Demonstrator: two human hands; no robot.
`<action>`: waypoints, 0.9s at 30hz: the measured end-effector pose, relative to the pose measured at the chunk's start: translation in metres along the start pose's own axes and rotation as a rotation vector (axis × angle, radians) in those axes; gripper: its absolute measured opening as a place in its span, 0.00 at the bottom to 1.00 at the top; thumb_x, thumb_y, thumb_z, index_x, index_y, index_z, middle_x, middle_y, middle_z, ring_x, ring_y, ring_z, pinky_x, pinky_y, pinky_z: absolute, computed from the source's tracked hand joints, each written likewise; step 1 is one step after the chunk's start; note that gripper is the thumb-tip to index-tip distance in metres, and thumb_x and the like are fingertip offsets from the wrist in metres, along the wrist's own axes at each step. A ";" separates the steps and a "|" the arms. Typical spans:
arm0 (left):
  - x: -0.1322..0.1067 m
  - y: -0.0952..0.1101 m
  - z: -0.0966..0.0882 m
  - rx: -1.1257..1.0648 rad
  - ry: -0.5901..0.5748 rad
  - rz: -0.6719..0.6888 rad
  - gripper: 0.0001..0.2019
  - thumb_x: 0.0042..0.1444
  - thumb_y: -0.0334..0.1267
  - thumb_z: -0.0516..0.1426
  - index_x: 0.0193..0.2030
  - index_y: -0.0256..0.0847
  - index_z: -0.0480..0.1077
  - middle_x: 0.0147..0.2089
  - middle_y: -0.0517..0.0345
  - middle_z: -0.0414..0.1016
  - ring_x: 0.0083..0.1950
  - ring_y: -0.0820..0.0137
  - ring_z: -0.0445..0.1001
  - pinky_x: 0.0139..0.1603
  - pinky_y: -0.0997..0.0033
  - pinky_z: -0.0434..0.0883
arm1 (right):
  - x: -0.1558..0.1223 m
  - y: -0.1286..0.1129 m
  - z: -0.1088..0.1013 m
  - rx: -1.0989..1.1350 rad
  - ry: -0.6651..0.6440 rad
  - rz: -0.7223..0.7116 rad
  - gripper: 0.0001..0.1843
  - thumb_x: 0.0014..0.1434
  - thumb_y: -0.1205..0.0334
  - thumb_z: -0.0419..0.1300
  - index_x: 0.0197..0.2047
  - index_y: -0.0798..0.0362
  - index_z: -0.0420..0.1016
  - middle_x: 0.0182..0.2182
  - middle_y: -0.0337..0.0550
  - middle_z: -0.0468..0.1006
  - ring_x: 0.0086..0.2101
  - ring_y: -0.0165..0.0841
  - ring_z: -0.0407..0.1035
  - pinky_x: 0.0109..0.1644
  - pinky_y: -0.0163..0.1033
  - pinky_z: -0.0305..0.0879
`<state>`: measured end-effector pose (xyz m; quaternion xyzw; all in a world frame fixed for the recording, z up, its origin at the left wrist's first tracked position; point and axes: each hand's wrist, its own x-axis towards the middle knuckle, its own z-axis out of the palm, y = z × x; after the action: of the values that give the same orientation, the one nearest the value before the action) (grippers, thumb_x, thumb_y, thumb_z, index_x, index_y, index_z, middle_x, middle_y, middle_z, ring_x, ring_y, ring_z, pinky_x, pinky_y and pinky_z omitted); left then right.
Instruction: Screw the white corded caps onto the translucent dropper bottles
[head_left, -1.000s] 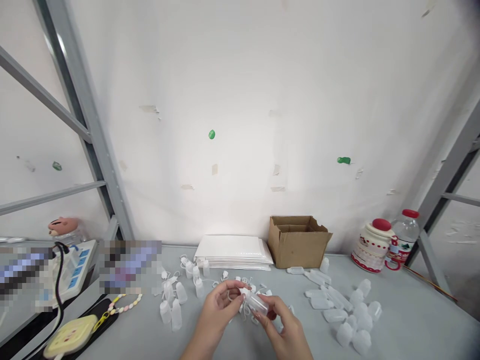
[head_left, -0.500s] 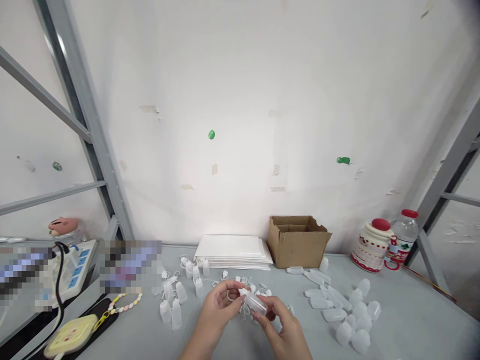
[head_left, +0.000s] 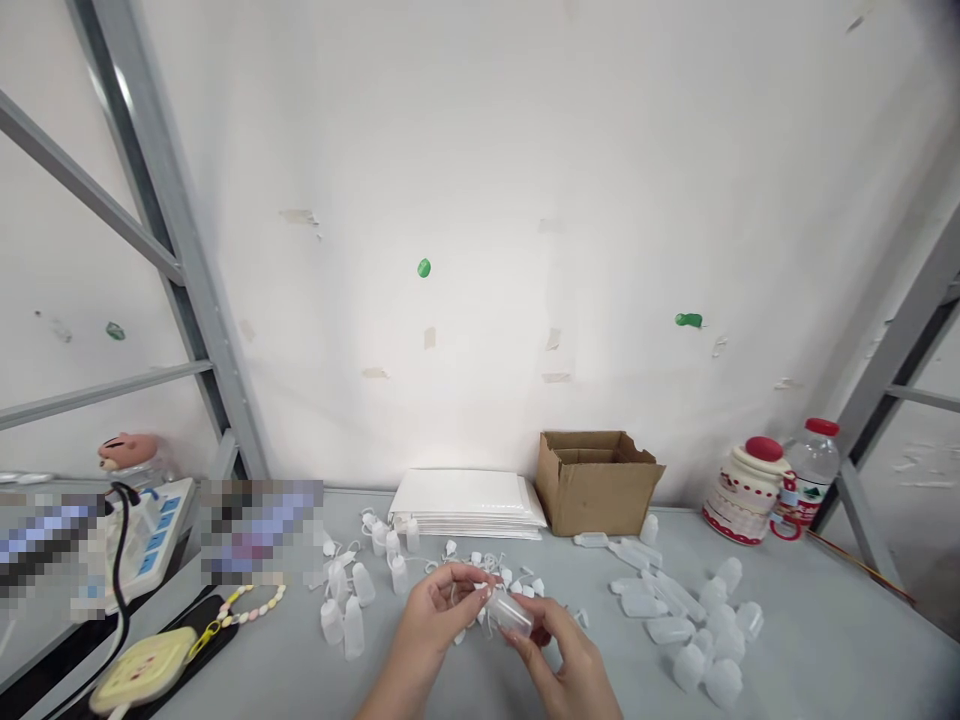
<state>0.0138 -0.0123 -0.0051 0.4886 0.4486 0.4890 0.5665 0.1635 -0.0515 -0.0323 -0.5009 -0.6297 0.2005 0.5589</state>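
Small translucent bottle [head_left: 512,612], tilted over a grey table [head_left: 480,692]; body clasped in the right hand [head_left: 564,655], neck end pinched by the left hand [head_left: 439,618], seemingly for steadiness; small white caps [head_left: 507,577] just beyond, within easy reach; upright bottles [head_left: 353,628] leftward, lying bottles [head_left: 670,630] rightward, perhaps kept apart on purpose; neck largely covered, caps partly hidden, forearms [head_left: 397,675] cut off below.
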 end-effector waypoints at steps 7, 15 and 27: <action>-0.002 0.003 0.000 -0.058 -0.057 0.001 0.14 0.36 0.46 0.64 0.30 0.40 0.75 0.37 0.50 0.80 0.41 0.61 0.74 0.42 0.65 0.68 | 0.004 -0.008 -0.003 0.052 -0.028 0.090 0.19 0.50 0.42 0.57 0.34 0.49 0.75 0.21 0.40 0.76 0.23 0.33 0.67 0.29 0.33 0.65; 0.000 -0.001 -0.001 -0.051 -0.078 0.007 0.18 0.35 0.47 0.64 0.32 0.39 0.75 0.39 0.49 0.79 0.43 0.59 0.73 0.44 0.62 0.68 | 0.006 -0.011 -0.005 0.118 -0.045 0.126 0.16 0.50 0.45 0.59 0.33 0.50 0.74 0.20 0.38 0.76 0.22 0.32 0.67 0.29 0.32 0.63; 0.000 -0.003 -0.002 -0.033 -0.067 0.010 0.16 0.35 0.47 0.65 0.30 0.39 0.74 0.36 0.50 0.80 0.38 0.62 0.74 0.41 0.65 0.68 | 0.003 -0.006 -0.004 0.068 -0.023 0.032 0.16 0.52 0.47 0.58 0.34 0.49 0.75 0.22 0.38 0.76 0.23 0.31 0.66 0.29 0.31 0.64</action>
<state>0.0120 -0.0121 -0.0079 0.4978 0.4187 0.4823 0.5867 0.1651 -0.0528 -0.0249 -0.4892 -0.6209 0.2365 0.5650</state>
